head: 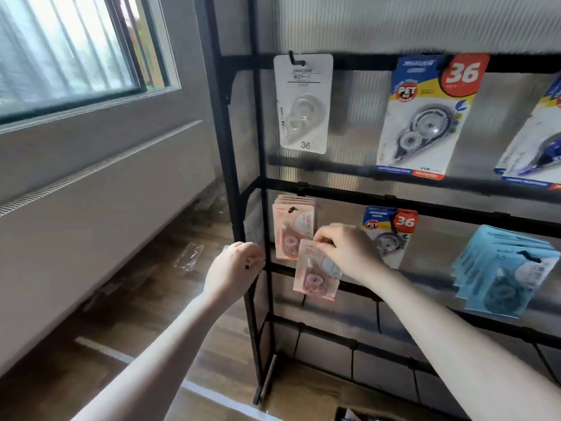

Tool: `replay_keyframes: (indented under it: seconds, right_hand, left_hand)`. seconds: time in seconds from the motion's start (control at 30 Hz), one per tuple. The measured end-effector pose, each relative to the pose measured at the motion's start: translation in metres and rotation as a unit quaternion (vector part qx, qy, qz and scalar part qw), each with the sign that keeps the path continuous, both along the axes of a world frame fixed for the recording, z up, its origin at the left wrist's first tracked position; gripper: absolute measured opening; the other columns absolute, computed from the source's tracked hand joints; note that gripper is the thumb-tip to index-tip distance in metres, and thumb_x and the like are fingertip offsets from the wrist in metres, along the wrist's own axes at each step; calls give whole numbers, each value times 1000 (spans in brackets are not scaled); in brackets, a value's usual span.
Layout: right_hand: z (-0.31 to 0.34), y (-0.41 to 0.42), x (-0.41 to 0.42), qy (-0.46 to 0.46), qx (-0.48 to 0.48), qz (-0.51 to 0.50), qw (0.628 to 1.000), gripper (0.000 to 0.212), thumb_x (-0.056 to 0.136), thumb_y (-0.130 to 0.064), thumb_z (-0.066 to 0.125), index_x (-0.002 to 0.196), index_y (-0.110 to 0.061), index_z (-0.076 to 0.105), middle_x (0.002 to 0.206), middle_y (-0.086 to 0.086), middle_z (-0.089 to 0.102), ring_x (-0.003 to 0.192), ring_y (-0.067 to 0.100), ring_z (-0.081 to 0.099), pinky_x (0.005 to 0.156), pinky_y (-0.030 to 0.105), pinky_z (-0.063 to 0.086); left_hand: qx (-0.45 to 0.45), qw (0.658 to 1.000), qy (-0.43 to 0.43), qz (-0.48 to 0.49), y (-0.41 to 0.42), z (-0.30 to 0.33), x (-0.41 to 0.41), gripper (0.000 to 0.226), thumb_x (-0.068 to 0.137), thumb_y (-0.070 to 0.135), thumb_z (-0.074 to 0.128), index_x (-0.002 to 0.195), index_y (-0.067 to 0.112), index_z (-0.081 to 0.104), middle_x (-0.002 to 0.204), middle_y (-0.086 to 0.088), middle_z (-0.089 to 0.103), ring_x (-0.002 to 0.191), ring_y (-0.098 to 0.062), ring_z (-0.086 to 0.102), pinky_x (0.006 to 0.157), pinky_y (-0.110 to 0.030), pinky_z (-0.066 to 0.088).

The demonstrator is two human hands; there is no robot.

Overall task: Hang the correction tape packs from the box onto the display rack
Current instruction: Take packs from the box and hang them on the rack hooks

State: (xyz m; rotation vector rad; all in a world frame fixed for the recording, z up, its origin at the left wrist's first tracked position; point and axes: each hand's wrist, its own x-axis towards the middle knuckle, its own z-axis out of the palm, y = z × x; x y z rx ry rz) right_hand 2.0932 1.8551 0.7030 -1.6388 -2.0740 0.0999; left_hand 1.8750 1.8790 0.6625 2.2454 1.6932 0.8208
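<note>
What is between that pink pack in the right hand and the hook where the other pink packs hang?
Nothing visible blocks it. The right hand pinches the pink pack by its top, just below and right of the hung pink stack. The hook tip pokes out in front of that stack, with open space before it.

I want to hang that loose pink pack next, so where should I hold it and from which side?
Pinch the pink pack by its upper right corner, as the right hand does now, coming from the right. The card is flat, its blister bulges lower down, and the hang hole must stay free to slide onto the hook where the pink stack hangs.
</note>
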Motion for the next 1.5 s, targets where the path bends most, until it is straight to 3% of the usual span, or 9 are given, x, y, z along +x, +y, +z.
replay_keyframes:
  seconds: [0.13,0.33,0.47,0.6,0.83,1.07,1.2,1.33,1.5]
  right_hand:
    - [13,28,-33,12,34,-2,999,14,89,-19,60,95,-14,71,99,-1,68,90,17,61,73,24,44]
    - [23,60,-48,25,45,-45,998,13,88,-18,61,92,-12,72,91,2,65,86,20,59,73,33,48]
    - [22,68,-46,7,37,-50,998,14,90,-16,58,94,-11,71,92,3,64,85,20,58,72,31,46]
    - [19,70,-47,-22,45,-40,998,16,91,-16,57,96,-10,72,92,4,66,85,22,60,73,31,48]
    - [16,78,-54,-42,46,-36,997,16,90,-16,58,93,-12,73,91,3,63,86,24,59,71,29,44]
    - [18,90,-46,13,-30,-9,999,19,92,-13,55,99,-8,73,96,-2,63,91,13,58,79,26,43]
    - [21,90,-40,65,-56,14,996,21,92,-6,54,103,-7,71,93,-10,58,83,-14,49,75,0,34]
    - [19,90,-34,34,-69,19,997,30,90,-1,53,111,-13,69,104,-5,59,100,8,53,87,21,39]
    - [15,98,-36,-12,-44,5,999,33,90,2,51,114,-14,68,106,0,62,103,18,55,84,27,40]
  left_hand:
    - [6,999,0,-36,21,1,-28,9,84,21,62,91,20,68,86,12,55,85,-12,59,76,-25,44]
    - [-13,997,5,-81,49,-6,-42,10,84,21,62,93,21,67,91,10,58,84,-11,59,71,-21,44]
    - [-17,993,3,-114,60,-15,-39,9,85,23,60,93,23,65,87,12,54,78,-5,52,64,-6,31]
    - [-25,991,-12,-133,66,-19,-33,7,86,21,59,89,21,65,86,9,56,79,-10,56,75,-20,43]
    - [-32,986,-13,-161,78,-18,-25,15,83,21,62,98,20,66,90,11,54,77,-6,52,74,-19,44]
    - [-28,986,-16,-161,85,-16,-22,17,83,18,61,98,20,66,90,11,53,79,-8,53,77,-22,45]
    - [-29,986,-15,-162,86,-18,-23,17,83,17,61,100,19,66,92,8,56,83,-11,56,79,-24,47]
    - [-37,986,-12,-159,88,-21,-24,17,83,18,61,100,19,66,98,5,60,87,-14,58,78,-24,47]
    - [-42,987,-11,-155,90,-25,-24,16,84,20,60,99,21,65,98,6,59,85,-11,57,78,-23,46]
